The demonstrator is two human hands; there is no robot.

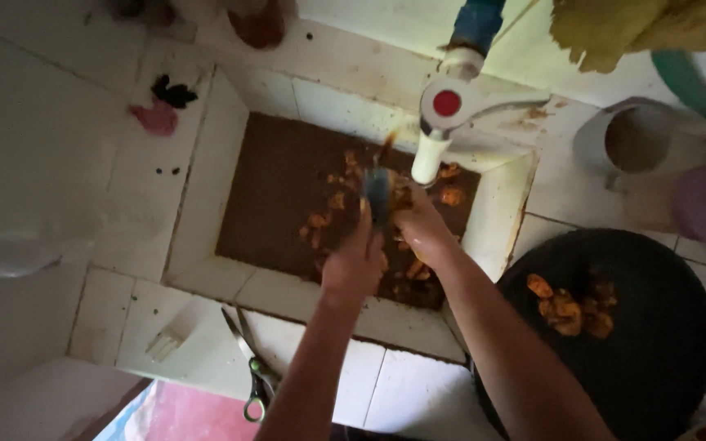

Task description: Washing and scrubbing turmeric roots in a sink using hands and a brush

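Slipping looks the main risk: both hands work wet over the sink (206, 188), and the blurred knife (377, 196), gripped by the left hand (355, 260), sits just beside the right hand (420, 229), so a slick handle could bring the blade onto fingers. Right hand is curled around an orange piece (402, 196) under the tap (439, 122), though blur hides how tightly. Both forearms reach forward, wrists close together. Scissors (251, 367) lie near the left elbow; a black pan (663, 359) sits right of the right arm.
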